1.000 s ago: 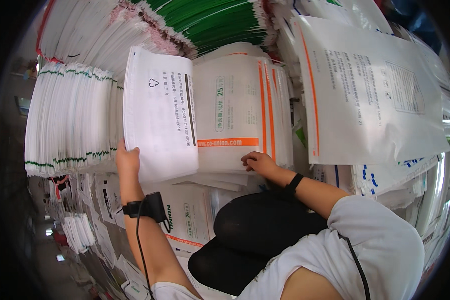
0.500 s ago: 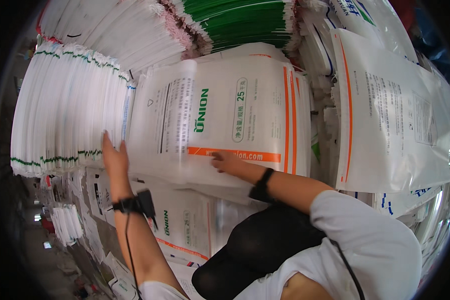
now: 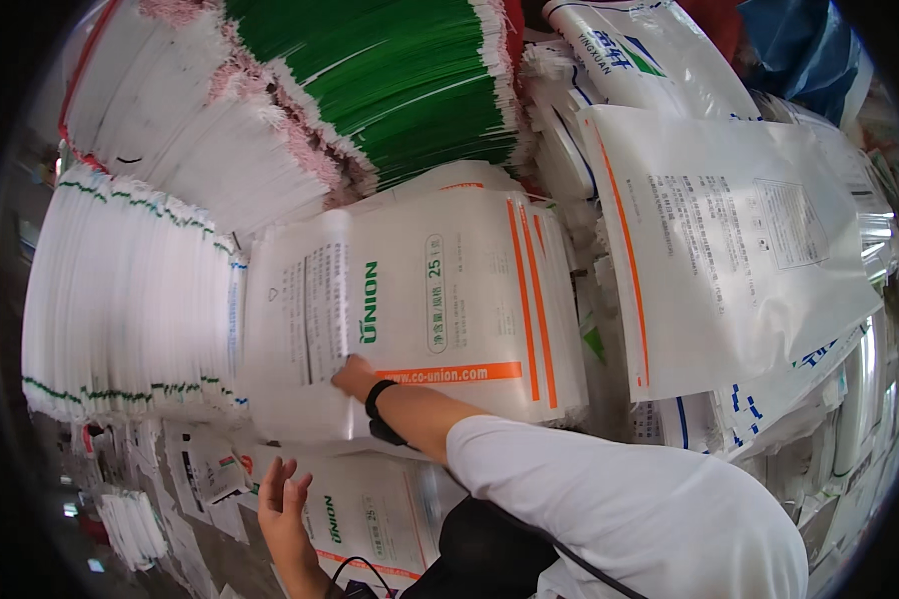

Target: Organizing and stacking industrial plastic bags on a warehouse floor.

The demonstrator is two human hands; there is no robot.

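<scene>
Lying flat, long axis left to right, the bag (image 3: 405,280) is touched left of its middle, towards the near edge, by the right hand (image 3: 353,376), the closer one; whether those fingers are clamped on it cannot be told. The left hand (image 3: 288,496) is held off the near edge, fingers apart, empty. The left end is hemmed in by the white stack (image 3: 130,309); at the right, a narrow gap is left before the striped sheet (image 3: 709,290).
</scene>
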